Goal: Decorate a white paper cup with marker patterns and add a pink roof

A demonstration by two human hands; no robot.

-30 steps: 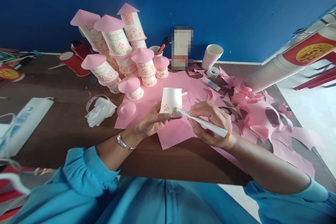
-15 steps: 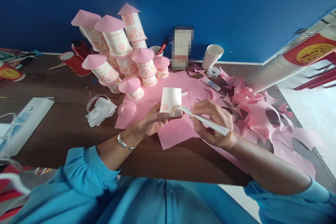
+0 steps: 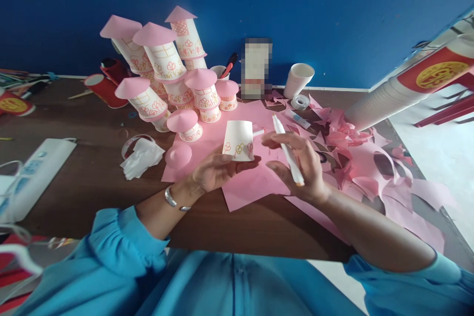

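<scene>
My left hand [image 3: 217,172] holds a white paper cup [image 3: 237,138] by its lower end, over the pink paper. Flowers in orange, yellow and red are drawn along the cup's lower edge. To the right, my right hand [image 3: 301,165] holds a white marker [image 3: 291,155] between its fingers, the tip pointing up and away from me and apart from the cup. Another white marker [image 3: 261,132] lies on the pink sheet [image 3: 237,192] behind the cup, partly hidden. At the left back stand paper-cup towers [image 3: 163,57] with pink cone roofs and drawn flowers.
Pink paper scraps [image 3: 366,158] spread over the right side. A long stack of cups [image 3: 392,91] leans there. A tape roll [image 3: 300,102], a glue tube [image 3: 299,119] and a white cup [image 3: 299,80] stand near the wall. Crumpled tissue [image 3: 142,158] and a power strip [image 3: 33,175] lie left.
My right hand has drawn the marker away from the cup and turned it so its tip points upward. The cup has shifted slightly left and turned a little.
</scene>
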